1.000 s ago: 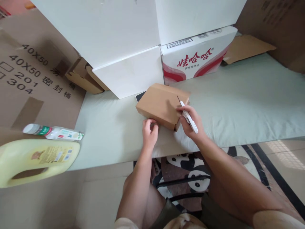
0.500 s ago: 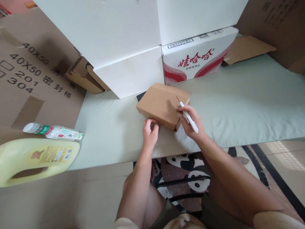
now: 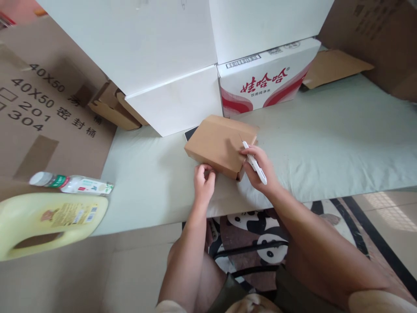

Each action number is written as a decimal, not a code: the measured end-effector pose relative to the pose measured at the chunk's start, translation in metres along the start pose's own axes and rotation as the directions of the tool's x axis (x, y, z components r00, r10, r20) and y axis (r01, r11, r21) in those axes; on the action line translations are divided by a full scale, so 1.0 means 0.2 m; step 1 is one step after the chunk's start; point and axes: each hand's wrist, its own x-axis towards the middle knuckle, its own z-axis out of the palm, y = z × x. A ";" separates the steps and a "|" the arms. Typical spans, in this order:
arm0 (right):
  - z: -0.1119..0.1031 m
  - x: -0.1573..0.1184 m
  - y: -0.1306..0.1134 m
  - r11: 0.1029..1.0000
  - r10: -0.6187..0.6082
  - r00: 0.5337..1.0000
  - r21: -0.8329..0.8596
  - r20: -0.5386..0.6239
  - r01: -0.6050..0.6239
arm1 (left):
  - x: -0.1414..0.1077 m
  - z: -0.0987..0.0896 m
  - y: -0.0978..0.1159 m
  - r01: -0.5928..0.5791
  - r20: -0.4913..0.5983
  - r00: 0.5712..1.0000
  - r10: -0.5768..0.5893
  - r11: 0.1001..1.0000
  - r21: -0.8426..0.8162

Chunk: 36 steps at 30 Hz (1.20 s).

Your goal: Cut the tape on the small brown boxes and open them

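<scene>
A small brown cardboard box point(image 3: 216, 141) lies closed on the cloth-covered table, turned at an angle. My right hand point(image 3: 262, 169) grips a white utility knife point(image 3: 254, 164) at the box's right side. Its thin blade is out and points up and away, over the top of the box. At the near edge, my left hand point(image 3: 204, 184) is closed, with thumb and fingertips curled against the box's lower front side. The exact hold of those fingertips is partly hidden. A dark flat thing with a white edge point(image 3: 189, 133) peeks out behind the box's left corner.
Large white boxes point(image 3: 176, 98) and a white-and-red carton point(image 3: 263, 82) stand behind. At left are a big brown carton point(image 3: 42, 117), a clear bottle point(image 3: 73, 183) and a yellow jug point(image 3: 61, 219). A cardboard flap point(image 3: 337, 67) lies at back right.
The whole view has shifted slightly. Both hands keep nearly the same places at the box, and the knife still points over its top.
</scene>
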 end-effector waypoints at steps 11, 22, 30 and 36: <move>0.04 -0.03 -0.01 0.998 -0.065 0.998 -0.003 -0.026 0.065 | 0.00 0.02 -0.01 0.175 0.089 0.982 -0.164 0.975 -0.134; 0.02 -0.02 -0.01 0.996 -0.087 0.996 -0.002 0.021 0.087 | 0.01 0.03 -0.03 0.188 0.063 0.981 -0.181 0.973 -0.134; 0.01 -0.02 -0.02 0.996 -0.087 0.996 0.008 0.025 0.087 | 0.00 0.03 0.00 0.185 0.059 0.982 -0.178 0.974 -0.133; 0.01 -0.02 -0.01 0.995 -0.099 0.994 0.012 0.036 0.098 | 0.00 0.04 -0.01 0.193 0.056 0.981 -0.186 0.972 -0.135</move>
